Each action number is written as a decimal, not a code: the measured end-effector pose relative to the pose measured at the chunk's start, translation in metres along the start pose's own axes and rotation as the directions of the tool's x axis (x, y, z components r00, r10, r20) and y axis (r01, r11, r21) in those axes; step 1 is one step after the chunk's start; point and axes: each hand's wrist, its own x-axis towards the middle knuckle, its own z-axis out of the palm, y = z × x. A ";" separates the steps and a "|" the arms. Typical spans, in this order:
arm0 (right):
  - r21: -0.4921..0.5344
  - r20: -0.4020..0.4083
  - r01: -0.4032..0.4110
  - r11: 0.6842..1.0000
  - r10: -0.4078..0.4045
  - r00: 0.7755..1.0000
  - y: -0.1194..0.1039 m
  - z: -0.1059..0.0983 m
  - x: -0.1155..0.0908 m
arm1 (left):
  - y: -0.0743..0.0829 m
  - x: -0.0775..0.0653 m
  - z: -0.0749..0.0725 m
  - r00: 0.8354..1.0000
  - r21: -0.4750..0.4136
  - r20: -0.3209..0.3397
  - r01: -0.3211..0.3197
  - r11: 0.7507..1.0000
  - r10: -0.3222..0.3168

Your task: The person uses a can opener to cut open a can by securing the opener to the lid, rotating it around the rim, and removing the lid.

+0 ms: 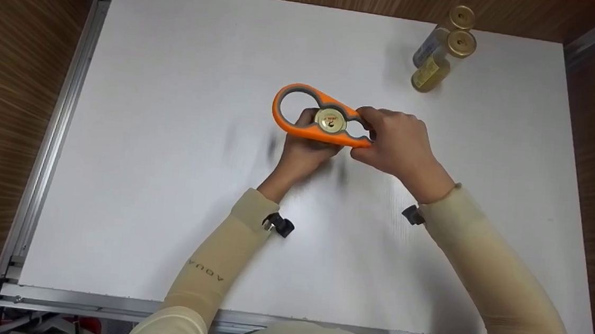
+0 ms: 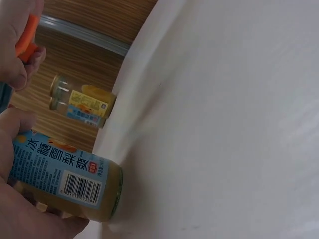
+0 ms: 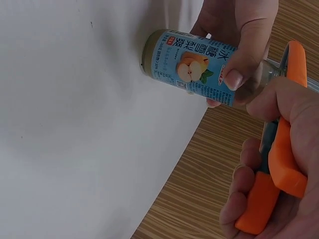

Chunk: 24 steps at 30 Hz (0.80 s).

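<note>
My left hand (image 1: 306, 154) grips a glass bottle (image 3: 189, 67) with a blue pear-drink label, its gold lid (image 1: 331, 120) facing up in the head view. Around that lid sits an orange and grey jar opener (image 1: 305, 131), the lid in its middle opening and the large ring out to the left. My right hand (image 1: 398, 140) holds the opener's handle ends, fingers curled round them, as the right wrist view shows. In the left wrist view the bottle (image 2: 70, 174) shows its barcode side, with its base close to the white table.
Two more gold-lidded bottles stand at the back right of the white table (image 1: 171, 152), one with a yellow label (image 1: 428, 74) and one with a blue label (image 1: 428, 47) behind it. Wood-grain panels (image 1: 9, 112) and metal rails border the table.
</note>
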 end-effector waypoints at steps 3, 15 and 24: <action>0.006 0.001 0.001 1.000 -0.001 1.000 -0.001 -0.001 0.000 | 0.000 0.001 -0.004 0.999 0.013 0.036 -0.002 1.000 0.001; -0.007 0.011 -0.007 1.000 0.007 1.000 -0.006 -0.002 0.002 | -0.001 0.008 -0.020 0.984 0.021 0.162 0.065 0.998 -0.068; -0.014 0.008 -0.006 1.000 0.006 1.000 -0.005 0.000 0.002 | -0.028 0.003 -0.007 0.997 0.254 0.027 -0.077 0.964 0.072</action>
